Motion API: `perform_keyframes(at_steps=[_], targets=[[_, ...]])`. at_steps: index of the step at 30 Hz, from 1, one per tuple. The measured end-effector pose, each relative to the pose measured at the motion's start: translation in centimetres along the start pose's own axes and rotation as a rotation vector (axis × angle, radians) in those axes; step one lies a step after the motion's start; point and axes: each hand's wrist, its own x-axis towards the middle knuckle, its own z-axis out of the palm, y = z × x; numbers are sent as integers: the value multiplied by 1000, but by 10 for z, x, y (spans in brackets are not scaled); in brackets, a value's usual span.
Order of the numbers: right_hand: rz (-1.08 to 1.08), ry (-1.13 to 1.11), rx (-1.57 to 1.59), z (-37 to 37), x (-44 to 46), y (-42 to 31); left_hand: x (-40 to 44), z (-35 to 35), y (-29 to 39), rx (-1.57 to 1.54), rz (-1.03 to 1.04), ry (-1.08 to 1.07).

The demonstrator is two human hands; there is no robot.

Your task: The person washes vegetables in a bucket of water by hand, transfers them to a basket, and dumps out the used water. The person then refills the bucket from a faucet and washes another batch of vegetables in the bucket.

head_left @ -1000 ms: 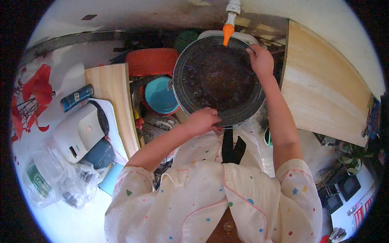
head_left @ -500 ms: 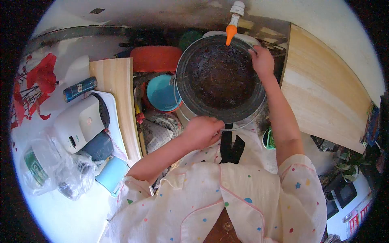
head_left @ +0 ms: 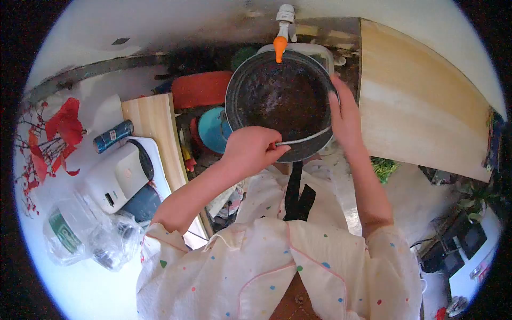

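The wire handle (head_left: pixel 306 140) is gripped by the left hand (head_left: pixel 253 151); the pan's (head_left: pixel 282 101) rim is clasped by the right hand (head_left: pixel 348 114).

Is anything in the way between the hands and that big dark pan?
Nothing visible blocks either: the right hand is at the pan's rim, and the left hand holds its thin handle over the near side.

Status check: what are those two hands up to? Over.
Left hand gripping thin grey wire handle. Right hand at rim of round black bucket. White tap with orange nozzle over far edge.
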Motion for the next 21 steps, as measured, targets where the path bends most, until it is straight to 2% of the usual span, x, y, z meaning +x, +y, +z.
perform_keyframes(at_steps=[1, 4, 6, 7, 9, 10, 12, 13, 16, 18, 21], targets=[[3, 40, 52, -4, -26, -6, -1, -2, 0, 11, 8, -9], [12, 111, -123, -14, -97, -23, -1, -4, -1, 22, 29, -15], [240, 120, -107, 0, -146, -11, -8, -2, -1, -77, 16, 12], [250, 142, -113, 13, -167, -1, -13, -2, -2, -69, 38, 3], [585, 72, -50, 44, -204, 21, -21, -1, -5, -122, 41, -22], [591, 102, -51, 55, -212, 26, -26, 2, -7, -111, 67, -29], [954, -108, 583, 78, -219, 33, -40, 9, -7, -186, 33, -82], [964, -92, 590, 90, -213, 46, -35, 10, -3, -179, 43, -98], [967, -44, 308, 119, -242, 56, -55, 22, 14, -54, 85, -100], [985, 11, 741, 128, -264, 62, -69, 34, 24, -18, 122, -109], [973, -65, 674, 125, -293, 64, -81, 44, 47, 22, 50, -192]])
